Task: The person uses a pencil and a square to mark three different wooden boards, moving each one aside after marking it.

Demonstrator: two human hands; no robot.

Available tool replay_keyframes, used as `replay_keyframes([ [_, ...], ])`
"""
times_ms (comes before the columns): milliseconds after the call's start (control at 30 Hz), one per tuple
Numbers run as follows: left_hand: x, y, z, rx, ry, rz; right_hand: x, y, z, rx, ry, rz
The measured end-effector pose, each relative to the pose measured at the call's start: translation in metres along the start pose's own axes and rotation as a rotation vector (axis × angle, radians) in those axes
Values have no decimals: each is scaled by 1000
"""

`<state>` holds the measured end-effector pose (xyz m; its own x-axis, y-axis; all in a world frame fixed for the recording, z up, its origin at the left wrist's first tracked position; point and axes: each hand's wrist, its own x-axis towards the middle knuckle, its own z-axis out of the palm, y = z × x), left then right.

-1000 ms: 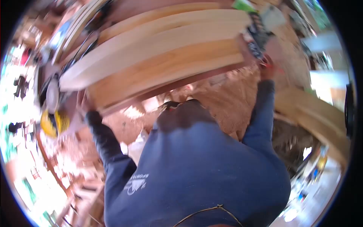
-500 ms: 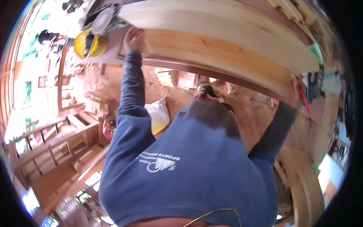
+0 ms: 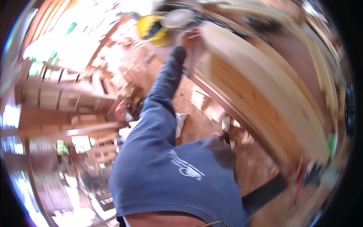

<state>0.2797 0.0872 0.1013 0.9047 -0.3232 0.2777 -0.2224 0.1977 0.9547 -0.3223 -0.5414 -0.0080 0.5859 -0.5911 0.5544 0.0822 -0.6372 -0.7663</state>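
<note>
My left hand [image 3: 191,36] is at the far end of a pale wooden plank [image 3: 261,72], fingers stretched toward its corner. Blur hides whether they touch it. Alongside the pale plank lies a more orange board [image 3: 249,98], its end a little away from that hand. My right hand [image 3: 290,173] is at the near end of the boards, smeared by motion. A thin red pencil [image 3: 300,178] sticks out beside its fingers and appears held in them. Both boards rest on a reddish-brown workbench [image 3: 227,104].
Beyond my left hand are a yellow basket-like container [image 3: 153,30] and a whitish round lid [image 3: 179,18]. Cut wood blocks [image 3: 208,104] lie on the dusty floor under the bench edge. A wooden frame [image 3: 56,96] stands at left. A green object [image 3: 332,145] is near the boards' right end.
The view has swung, so the boards now slant steeply down to the right. My left hand has gone from the orange board's end to beside the pale plank's end. My right hand stays near the other end.
</note>
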Motion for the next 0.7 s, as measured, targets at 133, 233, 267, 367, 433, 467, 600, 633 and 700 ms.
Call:
replay_keyframes([
  [133, 33, 54, -26, -528, -20, -162, -17, 17, -1, -10, -15, -392],
  [233, 70, 20, -47, -569, -16, -139, -31, 42, -19, 97, 25, -262],
  [267, 81, -7, -51, -572, 3, -132, -32, 39, -21, 125, 38, -186],
  [367, 60, -26, 38, -237, -91, 11, -25, 26, 12, 114, 75, 14],
  [433, 50, -24, 72, -644, -173, -235, -18, 12, 38, 110, 76, 114],
  [467, 51, -25, 67, -631, -187, -222, -15, 3, 45, 104, 84, 161],
  [600, 65, -47, 35, -581, -141, -273, -2, -20, 80, 144, 95, 280],
  [633, 66, -48, 30, -567, -97, -313, -1, -23, 85, 160, 94, 306],
  [700, 52, -59, 24, -23, -24, -279, 3, -29, 94, 181, 86, 352],
])
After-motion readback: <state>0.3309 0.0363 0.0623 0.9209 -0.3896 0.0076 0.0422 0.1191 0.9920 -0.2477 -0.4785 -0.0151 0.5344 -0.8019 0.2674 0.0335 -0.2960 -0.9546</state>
